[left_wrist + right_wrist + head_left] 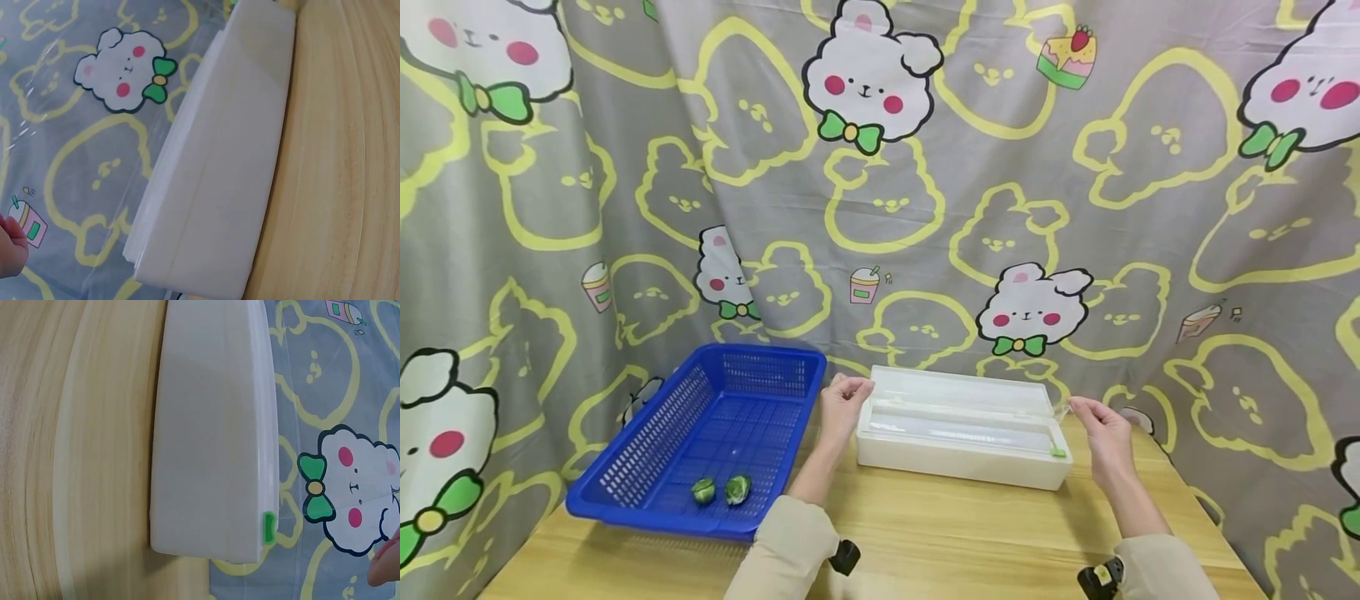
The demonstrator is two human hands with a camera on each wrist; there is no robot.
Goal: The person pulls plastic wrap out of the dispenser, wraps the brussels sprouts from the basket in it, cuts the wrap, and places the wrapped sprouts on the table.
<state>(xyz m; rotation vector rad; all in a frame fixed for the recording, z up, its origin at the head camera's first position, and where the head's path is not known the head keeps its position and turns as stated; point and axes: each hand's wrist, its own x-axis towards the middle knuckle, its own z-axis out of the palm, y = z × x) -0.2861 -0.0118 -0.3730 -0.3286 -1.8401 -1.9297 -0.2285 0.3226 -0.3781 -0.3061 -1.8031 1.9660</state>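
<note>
A white cling film dispenser box (962, 468) sits on the table with its lid (955, 389) raised. Inside lies a roll of clear film (955, 431), and a green slider (1057, 452) marks the right end. My left hand (844, 406) pinches one side of a see-through sheet of cling film above the box's left end. Off the right end, my right hand (1105, 429) pinches the other side of that cling film (1063, 412). Glints on the sheet show in the left wrist view. Both wrist views catch just part of each hand, at the frame edge.
A blue plastic basket (808, 375) stands left of the box, near my left forearm. Two small green Brussels sprouts (737, 490) lie in its near end. A patterned grey curtain (880, 225) hangs right behind the wooden table (970, 533).
</note>
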